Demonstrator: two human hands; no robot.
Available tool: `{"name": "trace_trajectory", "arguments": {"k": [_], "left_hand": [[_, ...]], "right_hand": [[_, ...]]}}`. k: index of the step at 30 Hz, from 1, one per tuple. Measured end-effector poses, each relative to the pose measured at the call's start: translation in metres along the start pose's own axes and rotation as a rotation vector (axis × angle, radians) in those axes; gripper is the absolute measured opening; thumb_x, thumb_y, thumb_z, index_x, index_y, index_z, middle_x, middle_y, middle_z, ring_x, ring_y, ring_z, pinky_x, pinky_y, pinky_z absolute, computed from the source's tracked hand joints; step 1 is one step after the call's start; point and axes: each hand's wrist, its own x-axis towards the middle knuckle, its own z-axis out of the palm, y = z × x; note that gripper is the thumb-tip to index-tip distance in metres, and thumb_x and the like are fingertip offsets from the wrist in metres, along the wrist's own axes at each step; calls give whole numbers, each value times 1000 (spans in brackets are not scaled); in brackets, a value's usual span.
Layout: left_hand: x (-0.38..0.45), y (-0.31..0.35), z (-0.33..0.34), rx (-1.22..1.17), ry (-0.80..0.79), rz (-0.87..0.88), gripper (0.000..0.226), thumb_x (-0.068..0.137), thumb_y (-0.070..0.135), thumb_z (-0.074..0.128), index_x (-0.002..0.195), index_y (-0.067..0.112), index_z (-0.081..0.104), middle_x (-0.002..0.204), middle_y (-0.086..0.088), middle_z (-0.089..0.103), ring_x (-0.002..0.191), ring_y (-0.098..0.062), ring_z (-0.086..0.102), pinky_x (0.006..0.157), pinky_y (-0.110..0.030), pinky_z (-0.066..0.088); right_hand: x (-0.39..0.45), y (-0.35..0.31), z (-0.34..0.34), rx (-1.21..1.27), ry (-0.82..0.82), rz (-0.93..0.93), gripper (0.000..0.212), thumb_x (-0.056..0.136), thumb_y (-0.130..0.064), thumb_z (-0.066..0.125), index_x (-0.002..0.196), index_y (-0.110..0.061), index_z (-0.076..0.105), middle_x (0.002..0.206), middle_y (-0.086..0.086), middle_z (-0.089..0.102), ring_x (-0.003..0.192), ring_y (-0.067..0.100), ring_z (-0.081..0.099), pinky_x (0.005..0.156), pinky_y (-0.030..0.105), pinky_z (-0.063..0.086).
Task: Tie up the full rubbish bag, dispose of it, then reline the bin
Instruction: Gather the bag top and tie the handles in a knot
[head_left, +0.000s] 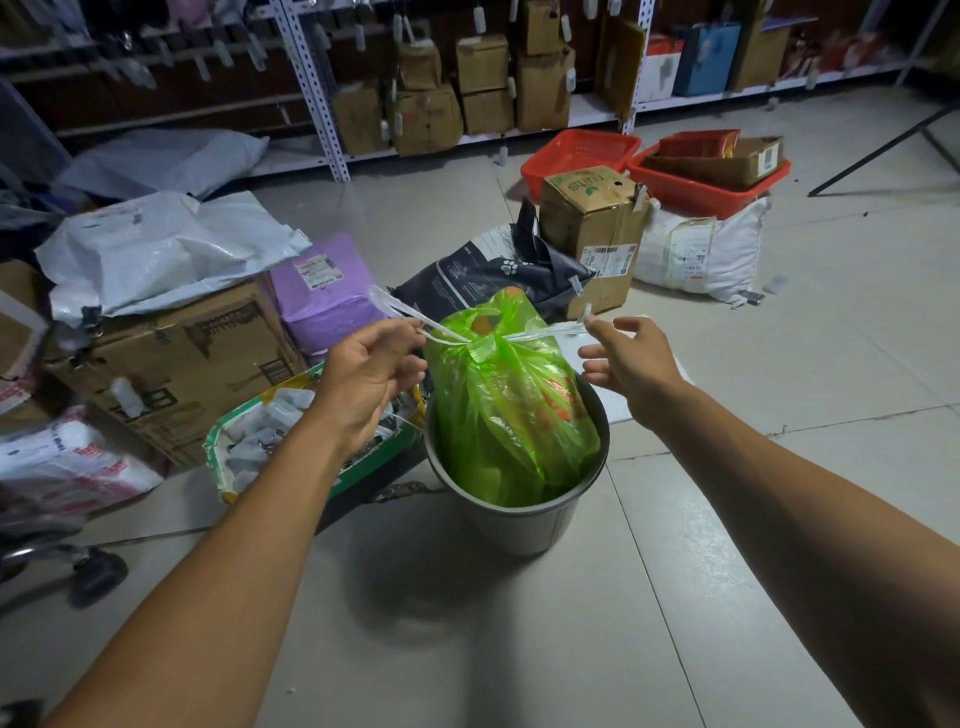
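A full green rubbish bag (511, 410) stands in a round grey metal bin (519, 525) on the tiled floor. Its neck is gathered and cinched by a white plastic drawstring (447, 335) that runs out to both sides. My left hand (371, 371) is closed on the left end of the drawstring, left of the bag's neck. My right hand (631, 358) pinches the right end between thumb and forefinger, its other fingers spread. The string is stretched taut between the two hands above the bin.
Cardboard boxes (171, 364) and white and purple parcels are piled to the left. A green-edged open box (291, 431) touches the bin's left side. A dark bag, a tall carton (592, 234), red baskets (576, 156) and shelving stand behind. A wheeled chair base (98, 571) is at lower left.
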Motion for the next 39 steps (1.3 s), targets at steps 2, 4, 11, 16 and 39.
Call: {"name": "trace_trajectory", "arguments": {"k": [2, 4, 11, 16, 39], "left_hand": [[1, -1, 3, 89, 24, 22, 18, 75, 22, 81, 93, 24, 78, 92, -1, 75, 77, -13, 69, 71, -24, 57], [2, -2, 7, 181, 74, 49, 11, 79, 14, 79, 78, 24, 79, 76, 1, 74, 68, -13, 68, 64, -25, 57], [-1, -5, 17, 562, 94, 111, 12, 85, 32, 75, 74, 34, 78, 60, 1, 69, 48, -11, 59, 54, -33, 56], [4, -2, 30, 673, 223, 294, 4, 83, 36, 75, 86, 33, 77, 63, 15, 67, 55, -1, 56, 60, -22, 49], [25, -11, 59, 707, 193, 322, 6, 91, 30, 67, 93, 31, 72, 83, 20, 68, 81, 3, 63, 71, -22, 48]], "right_hand": [[-1, 0, 4, -50, 15, -35, 35, 87, -27, 71, 108, -15, 46, 83, 15, 65, 63, 20, 59, 61, 34, 56], [-3, 0, 7, -125, 15, -60, 24, 87, -31, 69, 94, -13, 54, 79, 13, 65, 59, 18, 58, 53, 28, 54], [-4, 3, 10, -469, -34, -187, 48, 93, -53, 52, 92, -13, 77, 92, 4, 68, 89, 25, 62, 80, 37, 50], [-2, 0, 19, -523, -12, -173, 58, 95, -56, 45, 98, -8, 76, 102, 14, 71, 96, 33, 63, 92, 44, 50], [2, -13, 59, -287, 7, -406, 23, 84, -36, 74, 98, -18, 78, 97, -4, 75, 97, 14, 67, 94, 43, 52]]}}
